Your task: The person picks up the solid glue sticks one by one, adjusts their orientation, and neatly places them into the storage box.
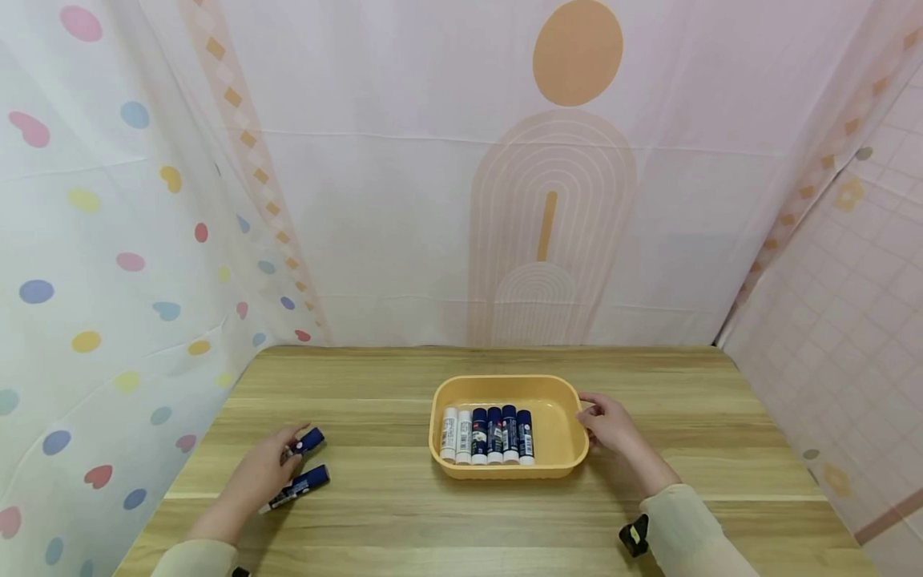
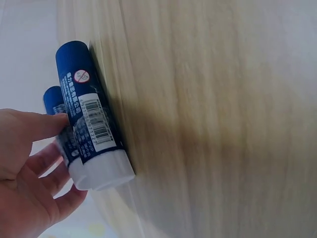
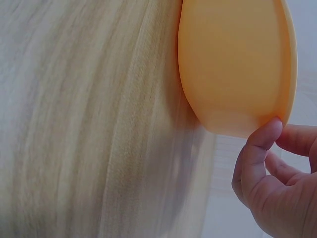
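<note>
At the left of the table in the head view, my left hand (image 1: 261,474) grips a navy glue stick (image 1: 312,440) between thumb and fingers. A second navy glue stick (image 1: 308,482) with a white end lies just nearer to me, beside the hand. In the left wrist view this second glue stick (image 2: 90,109) partly covers the gripped glue stick (image 2: 53,98). My right hand (image 1: 611,425) pinches the right end of a yellow plastic tray (image 1: 505,473), thumb and fingertips at its rim. Inside the tray's left and middle, two white glue sticks (image 1: 456,435) and several navy glue sticks (image 1: 501,435) stand in a row.
The wood-grain table (image 1: 375,521) ends at a patterned cloth backdrop (image 1: 389,240) behind and on both sides. Bare tray floor (image 1: 555,429) shows right of the row. A small black device (image 1: 634,535) sits at the right sleeve.
</note>
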The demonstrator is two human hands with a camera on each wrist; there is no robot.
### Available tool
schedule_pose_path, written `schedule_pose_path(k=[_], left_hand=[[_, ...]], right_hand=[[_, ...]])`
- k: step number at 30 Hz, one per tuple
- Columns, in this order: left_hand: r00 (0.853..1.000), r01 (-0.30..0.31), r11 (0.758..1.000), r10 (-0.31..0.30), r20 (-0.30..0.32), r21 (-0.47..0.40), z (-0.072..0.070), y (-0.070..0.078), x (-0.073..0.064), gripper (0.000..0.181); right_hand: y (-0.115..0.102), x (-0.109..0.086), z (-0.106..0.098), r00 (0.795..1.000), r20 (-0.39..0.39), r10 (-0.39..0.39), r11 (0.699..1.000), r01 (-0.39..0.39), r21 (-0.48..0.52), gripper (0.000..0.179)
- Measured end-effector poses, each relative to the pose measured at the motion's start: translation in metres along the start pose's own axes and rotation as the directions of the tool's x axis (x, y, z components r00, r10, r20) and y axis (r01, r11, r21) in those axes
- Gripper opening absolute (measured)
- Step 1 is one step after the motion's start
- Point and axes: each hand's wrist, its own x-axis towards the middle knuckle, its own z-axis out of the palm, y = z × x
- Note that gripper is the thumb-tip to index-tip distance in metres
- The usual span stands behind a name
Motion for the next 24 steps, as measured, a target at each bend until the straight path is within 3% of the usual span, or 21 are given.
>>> schedule_pose_path(k=[6, 11, 14, 18, 21, 22, 24], left_hand=[[0.995, -0.04, 0.999, 0.042, -0.092, 0.024, 0.002, 0.006, 0.003, 0.069], [0.99, -0.069, 0.997, 0.073, -0.124, 0.035, 0.002, 0.015, 0.007, 0.07], [0.991, -0.058, 0.998, 0.054, -0.125, -0.026, 0.002, 0.019, 0.009, 0.062], [0.986, -0.056, 0.984, 0.028, -0.164, -0.172, 0.004, 0.024, 0.014, 0.055], [0.987, -0.016, 0.944, -0.038, -0.155, -0.329, 0.005, 0.031, 0.019, 0.054], [0.989, 0.021, 0.918, -0.078, -0.128, -0.397, 0.004, 0.034, 0.021, 0.054], [0.985, 0.121, 0.843, -0.167, -0.04, -0.525, 0.003, 0.043, 0.023, 0.057]], right_hand=[[0.0, 0.0, 0.0, 1.0, 0.0, 0.006, 1.0, -0.006, 0.012, 0.044], [-0.001, -0.001, 0.0, 1.0, 0.005, 0.009, 1.0, -0.009, 0.014, 0.044], [-0.001, -0.001, 0.0, 1.0, 0.009, 0.011, 1.0, -0.011, 0.015, 0.044], [-0.001, -0.001, -0.001, 1.0, 0.013, 0.009, 1.0, -0.009, 0.027, 0.044], [0.0, 0.0, 0.0, 1.0, 0.017, 0.007, 0.999, -0.008, 0.036, 0.044], [0.0, 0.0, 0.0, 1.0, 0.017, 0.008, 0.999, -0.008, 0.037, 0.044], [0.0, 0.001, 0.0, 1.0, 0.018, 0.008, 0.999, -0.009, 0.038, 0.044]])
